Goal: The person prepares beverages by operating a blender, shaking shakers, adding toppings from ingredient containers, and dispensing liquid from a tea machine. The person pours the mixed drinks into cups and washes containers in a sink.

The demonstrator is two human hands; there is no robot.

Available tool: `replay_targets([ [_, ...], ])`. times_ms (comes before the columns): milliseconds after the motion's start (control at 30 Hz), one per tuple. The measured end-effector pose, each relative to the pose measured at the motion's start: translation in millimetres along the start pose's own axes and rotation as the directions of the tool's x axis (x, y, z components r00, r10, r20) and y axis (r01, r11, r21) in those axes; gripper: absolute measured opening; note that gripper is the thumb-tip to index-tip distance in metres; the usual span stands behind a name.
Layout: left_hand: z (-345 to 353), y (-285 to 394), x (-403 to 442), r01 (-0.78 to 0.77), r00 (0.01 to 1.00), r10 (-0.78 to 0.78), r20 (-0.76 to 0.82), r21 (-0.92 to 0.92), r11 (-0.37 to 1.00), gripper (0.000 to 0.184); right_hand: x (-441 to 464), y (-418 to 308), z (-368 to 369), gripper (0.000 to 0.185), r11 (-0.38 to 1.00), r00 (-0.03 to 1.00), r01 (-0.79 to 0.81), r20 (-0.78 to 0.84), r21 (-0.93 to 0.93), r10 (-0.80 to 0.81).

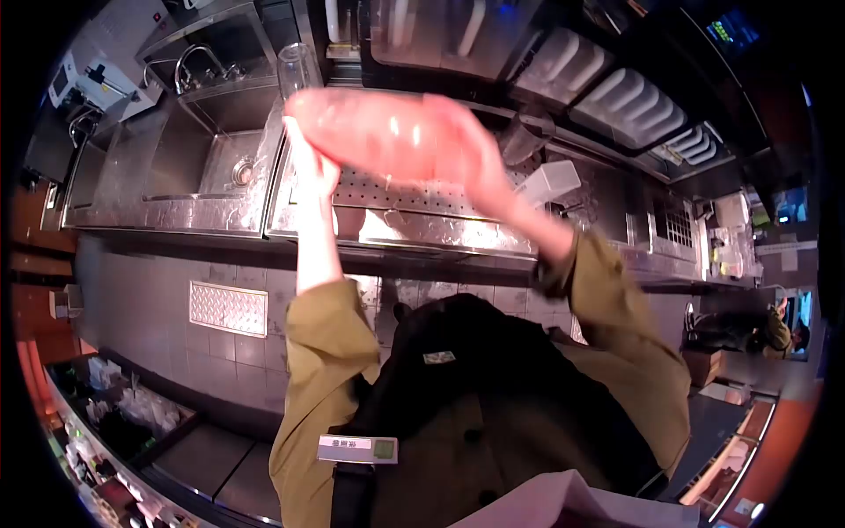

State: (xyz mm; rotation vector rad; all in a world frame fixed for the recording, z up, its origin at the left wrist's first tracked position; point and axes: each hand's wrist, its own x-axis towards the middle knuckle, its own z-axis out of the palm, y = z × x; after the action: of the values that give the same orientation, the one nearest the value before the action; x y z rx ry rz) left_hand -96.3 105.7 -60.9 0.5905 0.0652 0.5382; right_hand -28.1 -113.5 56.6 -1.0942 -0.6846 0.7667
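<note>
A long, rounded pink-red shaker [378, 132] is held sideways above the metal counter, blurred by motion. My left hand [312, 167] is closed around its left end, with the palm partly beneath it. Its right end is gripped by my right hand [482, 163], whose fingers are smeared and tinted pink. Below the shaker lies a perforated drain tray [405, 195]. Just behind its left end stands a clear cup [297, 69]. Close to my right wrist is a white square container [552, 181], and a dark clear-walled jug [526, 134] stands behind it.
A steel sink [180, 158] with a curved faucet [189, 66] is on the left. Tilted white containers [620, 97] fill the rack at the back right. A metal floor plate [229, 308] lies behind the counter edge. Another person [766, 339] stands far right.
</note>
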Motion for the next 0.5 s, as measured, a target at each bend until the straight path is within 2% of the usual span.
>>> replay_targets([
  [33,2.8,-4.3,3.7,0.082,0.992,-0.059,-0.109,0.223,0.971,0.097,18.2,-2.9,-11.2,0.055,0.995,0.995,-0.094,-0.047,-0.045,0.092],
  [67,-4.3,-24.5,-3.0,-0.194,0.94,0.338,-0.044,0.744,0.639,0.092,26.1,-8.8,-17.1,0.056,0.976,0.984,-0.172,-0.073,-0.133,0.164],
  [100,-10.0,-46.7,-18.2,-0.291,0.767,0.598,0.232,0.957,0.003,0.089,33.8,-14.7,-22.9,0.057,0.944,0.967,-0.25,-0.097,-0.217,0.234],
  [133,24.8,-40.7,-39.5,-0.405,0.832,0.405,0.38,0.914,-0.026,0.109,38.7,-16.5,-26.2,0.059,0.895,0.939,-0.343,-0.13,-0.285,0.318],
  [167,36.5,-44.3,-41.4,-0.474,0.754,0.286,0.592,0.791,-0.386,0.118,42.8,-25.0,-19.6,0.06,0.859,0.916,-0.399,-0.095,-0.322,0.39],
  [233,34.6,-63.8,-30.5,-0.529,0.709,0.38,0.594,0.804,-0.271,0.119,46.4,-41.9,-2.8,0.064,0.736,0.859,-0.459,-0.036,-0.497,0.511],
  [267,34.9,-64.0,-34.7,-0.486,0.782,0.368,0.502,0.862,-0.142,0.118,52.6,-58.1,-3.1,0.065,0.638,0.804,-0.442,0.038,-0.631,0.594],
  [300,42.4,-58.4,-50.5,-0.425,0.853,0.329,0.404,0.905,-0.008,0.118,54.6,-64.2,5.6,0.065,0.528,0.879,-0.271,0.017,-0.805,0.477],
  [333,54.5,-50.8,-63.0,-0.361,0.905,0.274,0.325,0.928,0.094,0.116,61.4,-57.9,4.2,0.063,0.255,0.955,0.062,0.132,-0.965,0.265],
  [367,58.6,-45.9,-73.0,-0.337,0.923,0.242,0.299,0.932,0.134,0.118,68.5,-51.4,2.6,0.062,-0.119,0.942,0.331,0.32,-0.936,0.1],
  [433,60.2,-36.7,-85.9,-0.29,0.951,0.174,0.256,0.935,0.204,0.121,63.2,-49.5,13.3,0.052,-0.213,0.858,0.51,0.473,-0.834,0.199],
  [467,53.6,-35.5,-89.4,-0.32,0.944,0.148,0.294,0.926,0.199,0.124,58.8,-51.0,13.6,0.048,-0.19,0.818,0.575,0.552,-0.796,0.16],
  [500,52.5,-30.9,-93.6,-0.293,0.956,0.106,0.274,0.919,0.265,0.125,54.5,-52.0,12.5,0.045,-0.173,0.768,0.64,0.628,-0.749,0.124],
])
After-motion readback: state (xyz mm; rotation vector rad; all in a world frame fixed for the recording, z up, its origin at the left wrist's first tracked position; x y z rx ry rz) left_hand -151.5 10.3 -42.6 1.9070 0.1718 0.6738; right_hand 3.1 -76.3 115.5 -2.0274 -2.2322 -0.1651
